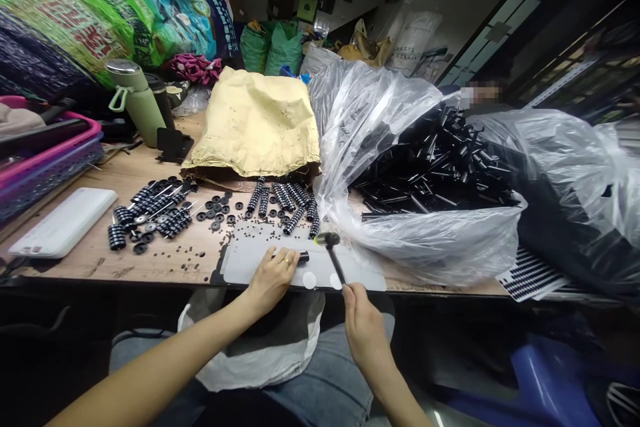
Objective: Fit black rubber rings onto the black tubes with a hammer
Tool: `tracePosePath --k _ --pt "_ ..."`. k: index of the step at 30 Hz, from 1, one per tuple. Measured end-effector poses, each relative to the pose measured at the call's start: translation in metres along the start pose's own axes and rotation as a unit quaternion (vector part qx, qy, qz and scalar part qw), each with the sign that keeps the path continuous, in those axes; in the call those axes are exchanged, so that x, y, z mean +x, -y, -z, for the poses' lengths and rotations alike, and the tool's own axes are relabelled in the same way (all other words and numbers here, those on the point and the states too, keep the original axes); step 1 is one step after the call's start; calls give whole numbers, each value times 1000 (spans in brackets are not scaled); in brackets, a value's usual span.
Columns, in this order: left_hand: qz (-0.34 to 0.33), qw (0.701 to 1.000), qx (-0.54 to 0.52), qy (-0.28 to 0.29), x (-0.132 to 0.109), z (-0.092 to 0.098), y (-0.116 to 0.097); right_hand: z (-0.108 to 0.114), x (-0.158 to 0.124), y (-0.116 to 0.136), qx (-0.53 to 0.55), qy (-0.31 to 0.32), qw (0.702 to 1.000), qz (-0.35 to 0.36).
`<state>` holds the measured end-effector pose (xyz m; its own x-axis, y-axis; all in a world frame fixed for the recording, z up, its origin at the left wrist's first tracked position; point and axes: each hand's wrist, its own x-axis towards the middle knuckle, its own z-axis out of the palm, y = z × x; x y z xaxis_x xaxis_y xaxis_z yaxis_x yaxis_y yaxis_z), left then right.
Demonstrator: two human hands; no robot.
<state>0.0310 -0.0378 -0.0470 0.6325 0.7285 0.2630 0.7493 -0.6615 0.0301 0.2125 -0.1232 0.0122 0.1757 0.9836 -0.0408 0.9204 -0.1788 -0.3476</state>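
My left hand (273,279) is closed on a black cylindrical piece (304,257), pressing it down at the pale board (240,267) by the table's front edge. Only the right end of that piece shows; the fingers cover the remainder. My right hand (367,320) grips a small hammer (336,265) by its dark handle. The hammer's head is raised, just right of the black piece and apart from it. Beyond the board lie ridged black rollers (295,219), loose black rings (216,225) and many tiny dark bits.
A large clear plastic bag (425,253) full of black rods (435,167) fills the right side. A yellow sack (265,120) stands behind the rollers. Leftward are a white power bank (65,221), a pink basket (75,147) and a green flask (137,103). A white bag (255,367) lies over my lap.
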Motion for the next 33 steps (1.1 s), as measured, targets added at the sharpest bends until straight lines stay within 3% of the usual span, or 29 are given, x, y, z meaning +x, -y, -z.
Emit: tracePosePath --k 4,8,11,15,17,19,21,24,27,30,33 --pt "10 999 -26 -17 0 -7 -18 5 -4 25 101 -84 990 51" --pt "-7 999 -46 -23 2 -20 -24 -17 -6 47 22 8 992 123" --pt "-6 997 -77 -27 7 -19 -21 -21 -2 47 -34 56 992 109" --pt "73 987 -139 31 11 8 -16 -4 11 19 -55 -1 998 37" --pt "76 982 -163 65 16 24 -11 0 19 -5 -107 -28 994 7" --pt "91 979 -173 63 31 34 -1 -2 27 -30 -163 -44 986 -6" --pt "151 974 -166 37 58 33 12 -6 37 -49 -195 -66 979 1" --pt "203 965 -161 41 104 17 30 -1 64 -58 -179 -107 976 60" --pt "205 962 -168 58 129 -1 35 22 111 -52 -78 -154 981 89" --pt "200 962 -180 54 127 -5 33 47 163 -51 21 -157 984 76" --pt "199 959 -200 38 110 3 36 62 198 -56 87 -141 984 63"
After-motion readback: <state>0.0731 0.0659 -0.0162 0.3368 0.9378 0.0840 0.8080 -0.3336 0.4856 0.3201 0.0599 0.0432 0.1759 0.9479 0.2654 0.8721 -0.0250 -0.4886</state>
